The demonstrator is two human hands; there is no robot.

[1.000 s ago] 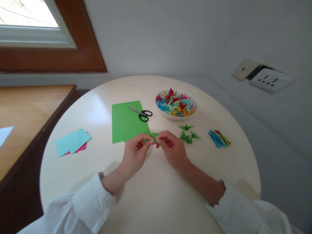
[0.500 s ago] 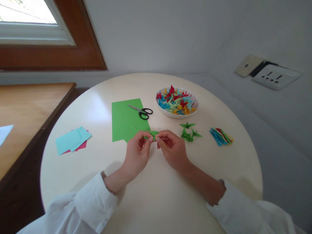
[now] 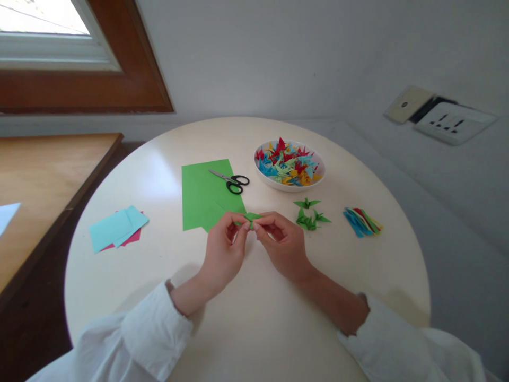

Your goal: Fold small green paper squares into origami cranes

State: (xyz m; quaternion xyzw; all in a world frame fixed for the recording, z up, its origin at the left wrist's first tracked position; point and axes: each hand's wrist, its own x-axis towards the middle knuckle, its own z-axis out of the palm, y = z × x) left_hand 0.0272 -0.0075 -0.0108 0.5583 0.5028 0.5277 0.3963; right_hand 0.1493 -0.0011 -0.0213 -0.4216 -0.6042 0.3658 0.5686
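Note:
My left hand (image 3: 225, 249) and my right hand (image 3: 280, 241) meet over the middle of the round cream table (image 3: 246, 318). Both pinch one small folded green paper piece (image 3: 250, 217) between thumb and fingertips, held just above the tabletop. Right behind it lies a green paper sheet (image 3: 204, 193) with black-handled scissors (image 3: 233, 181) resting on its far right corner. Three small folded green cranes (image 3: 309, 215) sit on the table to the right of my right hand.
A white bowl (image 3: 289, 167) full of coloured paper cranes stands behind the green cranes. A bundle of coloured paper strips (image 3: 361, 221) lies at the right. Light blue and pink sheets (image 3: 117, 229) lie at the left. A wooden sill (image 3: 47, 180) borders the table's left side.
My hands stay pinched on the green piece and shift only slightly; the fingertips have closed a little tighter together. The view has tilted up a bit.

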